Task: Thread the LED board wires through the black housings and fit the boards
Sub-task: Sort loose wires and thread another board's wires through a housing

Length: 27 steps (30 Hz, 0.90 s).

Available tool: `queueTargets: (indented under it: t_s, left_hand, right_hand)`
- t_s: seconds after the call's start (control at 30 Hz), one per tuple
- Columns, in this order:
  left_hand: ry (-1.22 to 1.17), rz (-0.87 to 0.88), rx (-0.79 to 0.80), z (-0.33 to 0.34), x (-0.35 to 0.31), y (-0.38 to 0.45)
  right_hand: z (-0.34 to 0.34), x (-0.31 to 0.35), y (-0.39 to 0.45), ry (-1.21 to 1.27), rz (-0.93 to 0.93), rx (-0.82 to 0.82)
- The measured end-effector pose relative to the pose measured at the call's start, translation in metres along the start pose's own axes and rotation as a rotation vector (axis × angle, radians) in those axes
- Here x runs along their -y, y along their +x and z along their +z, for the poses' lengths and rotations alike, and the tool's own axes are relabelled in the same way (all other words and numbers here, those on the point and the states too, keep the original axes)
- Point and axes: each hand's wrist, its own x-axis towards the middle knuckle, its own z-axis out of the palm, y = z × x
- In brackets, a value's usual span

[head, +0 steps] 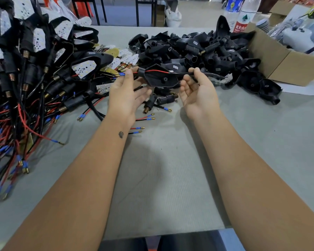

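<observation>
One black housing is held above the surface, between two hands. Left hand pinches the wire ends at the housing's left side; right hand pinches the two wires, one red and one black, leading to the LED board. Two piles flank it: finished assemblies left, empty housings behind. One cardboard box and two bottles stand far right on the grey surface

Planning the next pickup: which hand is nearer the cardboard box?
Right. The right hand is raised mid-table, pinching the wires just left of the cardboard box. The left hand is further left, beyond the black housing held between them.
</observation>
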Motion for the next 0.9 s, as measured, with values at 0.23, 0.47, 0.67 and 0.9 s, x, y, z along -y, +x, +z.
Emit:
queueTargets:
  t_s: [0.23, 0.47, 0.67, 0.9]
  left_hand:
    - [0.069, -0.041, 0.023, 0.002, 0.003, 0.000]
    - [0.145, -0.025, 0.074, 0.001, 0.002, 0.000]
    - [0.068, 0.011, 0.038, 0.000, 0.002, 0.000]
    - [-0.010, -0.025, 0.031, 0.000, 0.002, 0.002]
  right_hand:
    - [0.008, -0.013, -0.005, -0.557, -0.249, 0.092]
    - [0.008, -0.013, -0.011, -0.667, -0.187, 0.219]
    - [0.013, -0.010, -0.011, -0.294, 0.007, 0.151]
    - [0.005, -0.001, -0.006, -0.027, 0.083, 0.060]
